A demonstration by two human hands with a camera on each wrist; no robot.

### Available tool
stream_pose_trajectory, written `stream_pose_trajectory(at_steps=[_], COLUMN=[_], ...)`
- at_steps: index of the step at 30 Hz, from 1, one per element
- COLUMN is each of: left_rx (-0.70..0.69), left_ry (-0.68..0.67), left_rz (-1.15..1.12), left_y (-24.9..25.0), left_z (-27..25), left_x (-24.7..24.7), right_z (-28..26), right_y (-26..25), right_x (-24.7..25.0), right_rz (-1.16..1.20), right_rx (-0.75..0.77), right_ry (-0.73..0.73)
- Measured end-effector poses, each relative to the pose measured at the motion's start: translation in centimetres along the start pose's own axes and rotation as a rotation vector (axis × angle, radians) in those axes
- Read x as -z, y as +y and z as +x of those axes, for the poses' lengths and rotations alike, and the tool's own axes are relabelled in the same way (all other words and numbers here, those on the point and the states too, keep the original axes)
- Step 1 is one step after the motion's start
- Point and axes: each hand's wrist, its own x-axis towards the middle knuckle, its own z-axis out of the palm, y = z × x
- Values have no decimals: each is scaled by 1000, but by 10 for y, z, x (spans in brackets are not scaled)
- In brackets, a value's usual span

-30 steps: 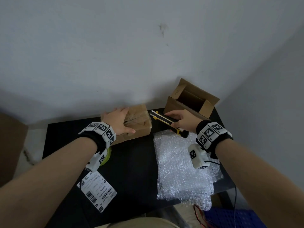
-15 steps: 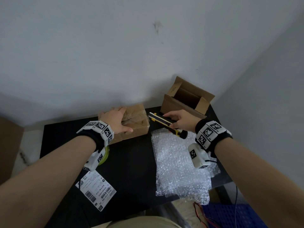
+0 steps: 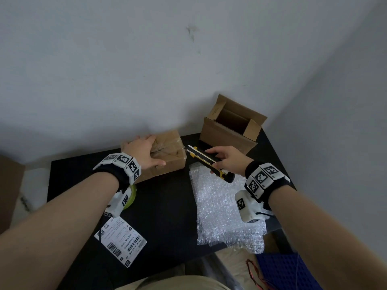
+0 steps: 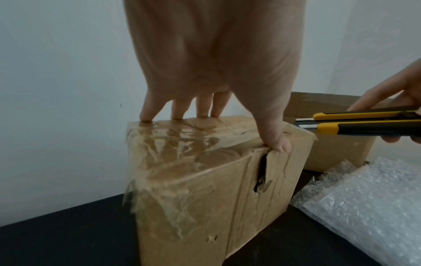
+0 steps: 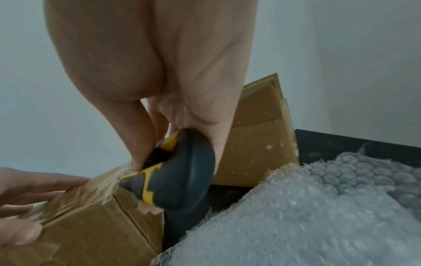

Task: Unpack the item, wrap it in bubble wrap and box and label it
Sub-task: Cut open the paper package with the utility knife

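A taped brown parcel box (image 3: 167,155) (image 4: 216,189) (image 5: 86,225) sits at the back of the black table (image 3: 163,216). My left hand (image 3: 144,151) (image 4: 205,90) lies flat on its top, fingers straight, thumb at the near edge. My right hand (image 3: 227,160) (image 5: 154,108) grips a yellow-and-black utility knife (image 3: 209,162) (image 4: 364,126) (image 5: 173,172), its blade tip just right of the parcel's top edge. A bubble wrap sheet (image 3: 226,208) (image 5: 318,216) lies under the right wrist. An open empty carton (image 3: 230,130) stands behind. A shipping label (image 3: 120,239) lies front left.
A greenish tape roll (image 3: 132,197) sits partly hidden under my left wrist. Walls close the table in at the back and right. A blue crate (image 3: 289,271) and red wire sit on the floor at front right. A brown carton (image 3: 8,185) stands at the far left.
The view has shifted slightly. Both hands stay about where they were; the knife tip remains beside the parcel's right top edge.
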Motion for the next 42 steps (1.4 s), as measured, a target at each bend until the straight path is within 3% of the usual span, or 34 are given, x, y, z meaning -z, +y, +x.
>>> stream_pose_trajectory(at_steps=[7,12,21,25,29,30,32,34,36,42], left_rx=[-14,24,156,90,83,70,-98,-318,-441,-512], left_ry=[-39,-102,-46,-43,8,33,67,27,-39,-129], left_rz=[-54,96,98,10,136,196,376,545,628,685], left_y=[-6,-28,-17,-5,1,2,1,-2,-4,5], left_z=[-3,-19,-39,-48,-56,-57,-54,-46,-38,-24], left_x=[3,4,7,3,8,10,14,20,22,19], right_z=[-13,-15,-13,-15,-15,-15,-15,-15,-16,-17], right_y=[7,0,-13,-14,-11,-10,-8,-5,-2,5], right_x=[5,1,-15,-21,-25,-25,-27,-28,-31,-32], right_rz=[62,113,96,90,106,120,147,168,170,183], right_rx=[-4,32,44,58,63,64,64,61,48,17], right_ry=[67,143,165,170,197,202,204,200,193,188])
